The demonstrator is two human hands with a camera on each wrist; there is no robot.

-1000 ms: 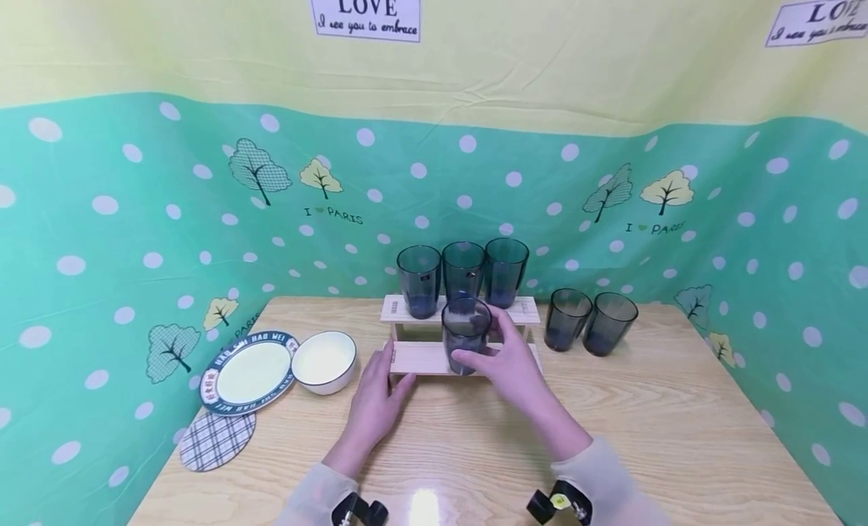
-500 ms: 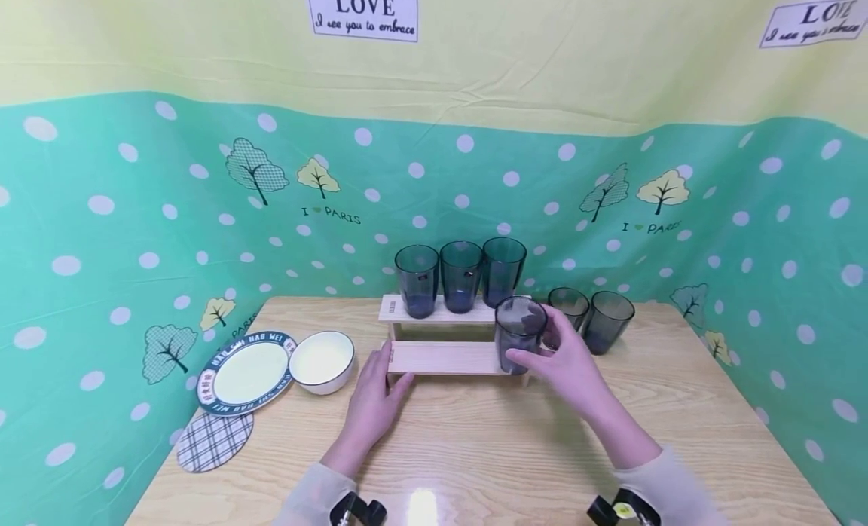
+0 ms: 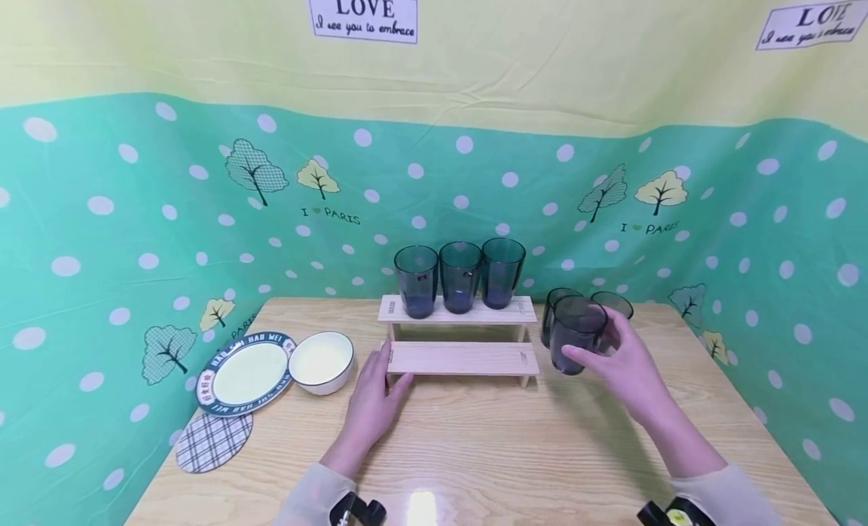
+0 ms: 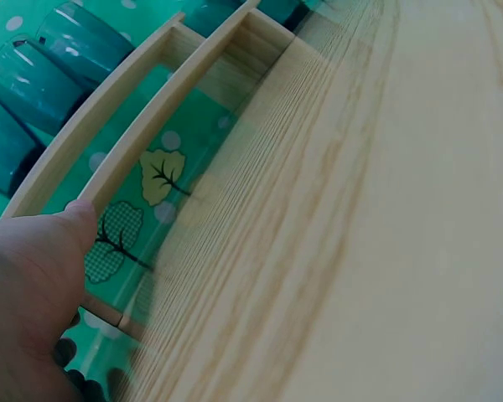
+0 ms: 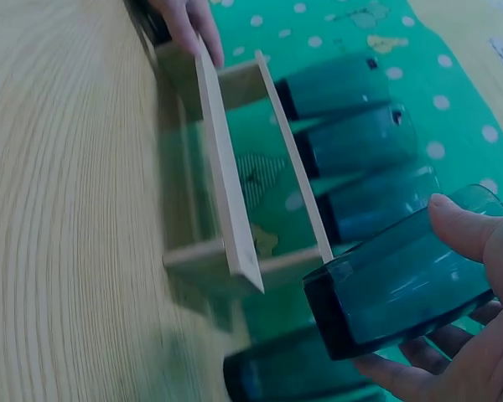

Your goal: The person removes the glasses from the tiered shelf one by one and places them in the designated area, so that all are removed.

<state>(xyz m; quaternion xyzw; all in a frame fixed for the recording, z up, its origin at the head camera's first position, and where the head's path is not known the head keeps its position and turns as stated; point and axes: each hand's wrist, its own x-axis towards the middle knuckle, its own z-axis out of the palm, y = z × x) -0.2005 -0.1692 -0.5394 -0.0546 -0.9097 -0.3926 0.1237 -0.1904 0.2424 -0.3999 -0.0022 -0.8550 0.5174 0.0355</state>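
Gripping a dark glass in the fingers of the right hand, right of the rack, prob clear of the tabletop, plus pinching the rack's left end with the left hand.

The head view is bright and even, with white glare on the near bench and a soft shadow beside the right forearm. Both wrist views are dimmer and softer; the left bows the wooden rack.
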